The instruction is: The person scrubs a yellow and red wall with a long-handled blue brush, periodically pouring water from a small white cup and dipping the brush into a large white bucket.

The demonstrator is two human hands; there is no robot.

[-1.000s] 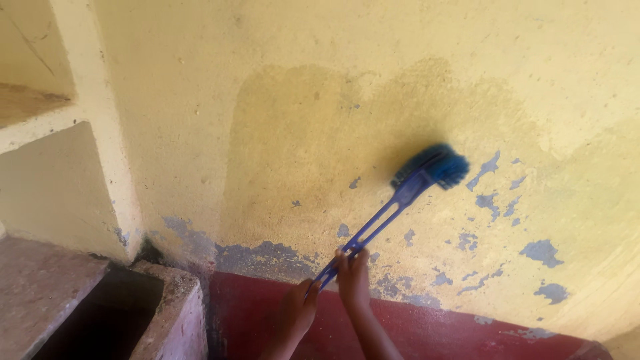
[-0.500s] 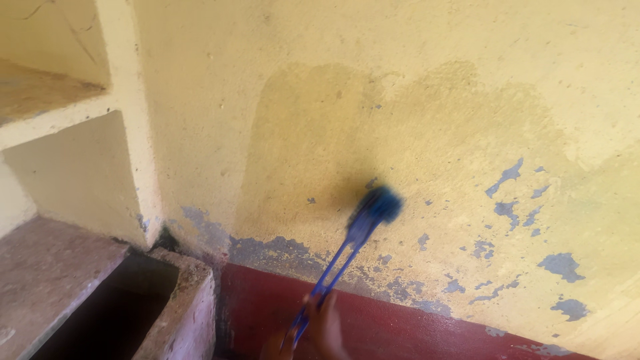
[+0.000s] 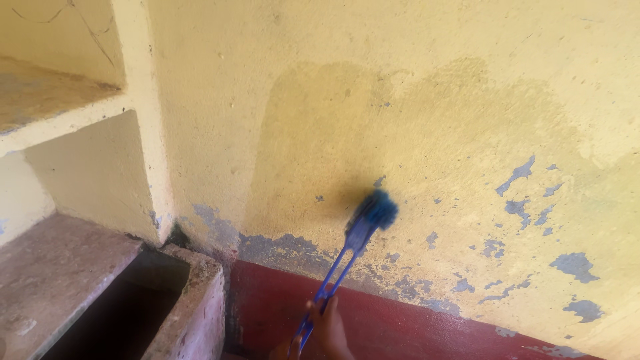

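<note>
Gripping the lower end of a blue long-handled scrub brush [image 3: 360,243], the right hand [image 3: 330,328] is showing at the bottom edge of the view, fingers wrapped around the handle. The left hand [image 3: 288,348] is peeking in just beside and below it, mostly cut off, so whether it is grasping the handle cannot be told. Up and to the right of the hands, the brush's bristle head is pressing against a yellow plastered wall [image 3: 413,100], inside a darker damp patch [image 3: 400,140]. Flaking spots are exposing blue-grey paint to the right of the head — and along a red base band [image 3: 413,327] just above the hands. To the hands' left, a concrete trough [image 3: 193,300] is sitting under a built-in shelf [image 3: 60,113]. Scrubbing well here would likely mean keeping the bristles flat on the wall with steady, even pressure — easing off over loose paint.
</note>
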